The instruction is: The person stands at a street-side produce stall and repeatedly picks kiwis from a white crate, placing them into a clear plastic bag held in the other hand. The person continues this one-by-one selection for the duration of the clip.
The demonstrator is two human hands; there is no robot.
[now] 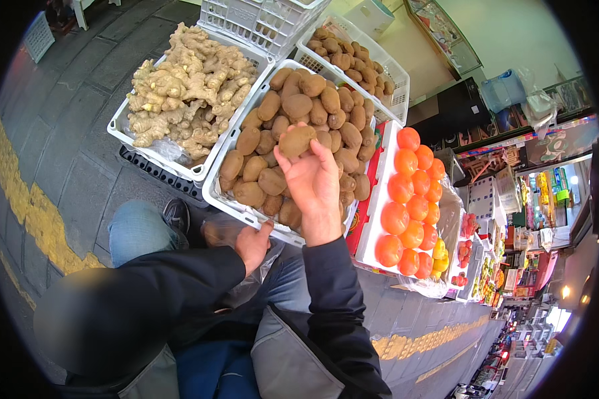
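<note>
My right hand [312, 182] holds a brown kiwifruit [297, 141] between the thumb and fingers, above a white plastic crate [234, 210] heaped with kiwifruit [272, 181]. At the crate's near edge is my left hand [253, 247], its thumb by the rim. A clear plastic bag [229, 224] hangs below that hand, with something brown showing through it. The left fingers are mostly hidden, so whether they grip the bag cannot be told.
Left of the kiwifruit stands a white crate of ginger [189, 95]. To the right, a box holds orange persimmons [401, 188]. Behind are another crate of kiwifruit [352, 62] and an upright white crate [259, 22]. My knee and shoe [176, 217] are close to the crates.
</note>
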